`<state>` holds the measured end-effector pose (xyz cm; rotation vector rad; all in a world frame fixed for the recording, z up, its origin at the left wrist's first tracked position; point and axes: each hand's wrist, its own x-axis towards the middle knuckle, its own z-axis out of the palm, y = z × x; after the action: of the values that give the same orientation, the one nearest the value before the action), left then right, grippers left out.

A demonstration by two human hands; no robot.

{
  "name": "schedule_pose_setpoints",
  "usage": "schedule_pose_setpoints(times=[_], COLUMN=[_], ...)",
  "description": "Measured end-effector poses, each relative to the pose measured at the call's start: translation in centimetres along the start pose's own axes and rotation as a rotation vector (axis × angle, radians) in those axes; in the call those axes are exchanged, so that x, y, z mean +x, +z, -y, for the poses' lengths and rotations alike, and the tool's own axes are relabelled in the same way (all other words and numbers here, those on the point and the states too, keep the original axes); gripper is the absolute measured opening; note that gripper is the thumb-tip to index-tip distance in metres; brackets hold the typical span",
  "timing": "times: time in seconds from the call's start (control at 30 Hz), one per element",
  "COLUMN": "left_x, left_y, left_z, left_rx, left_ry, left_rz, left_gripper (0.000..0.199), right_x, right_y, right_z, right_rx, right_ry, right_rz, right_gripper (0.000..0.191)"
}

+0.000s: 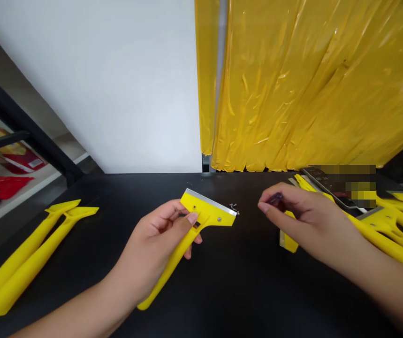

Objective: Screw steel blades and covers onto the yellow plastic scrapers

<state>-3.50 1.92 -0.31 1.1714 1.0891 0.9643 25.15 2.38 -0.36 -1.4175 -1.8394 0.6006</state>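
Observation:
My left hand (162, 230) grips a yellow scraper (210, 211), its thumb on the head and its handle slanting down to the left. A metal blade runs along the scraper's top edge. One of the two holes in the head is bare; a screw sits in the other. Several small loose screws (234, 207) lie on the table just past the head. My right hand (303, 213) is held to the right of them, fingers closed around a small dark purplish item (276, 198), mostly hidden. Below that hand lies a short yellow piece (289, 240) with a metal edge.
Two yellow scraper handles (35, 253) rest at the left of the black table (201, 300). More yellow scrapers (387, 225) are piled at the right, beside a dark flat device (331, 183). A white panel (134, 84) and yellow plastic sheeting (310, 84) stand behind.

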Motion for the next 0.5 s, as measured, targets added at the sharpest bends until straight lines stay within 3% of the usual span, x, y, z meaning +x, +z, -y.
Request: schedule_pose_setpoints(times=[0.13,0.37,0.5], left_x=[0.0,0.2,0.1], left_y=[0.0,0.1,0.1], left_z=[0.1,-0.1,0.0], left_rx=[0.011,-0.018,-0.022], left_ry=[0.009,-0.003,0.004], left_rz=[-0.009,-0.018,-0.02], left_gripper=[0.021,0.021,0.021], right_x=[-0.1,0.9,1.4], right_y=[0.7,0.3,0.7], right_z=[-0.2,-1.5,-2.5], right_rx=[-0.053,-0.056,-0.031], right_ry=[-0.008,0.042,0.088], right_rz=[0.078,-0.11,-0.106], right_gripper=[0.019,0.023,0.024])
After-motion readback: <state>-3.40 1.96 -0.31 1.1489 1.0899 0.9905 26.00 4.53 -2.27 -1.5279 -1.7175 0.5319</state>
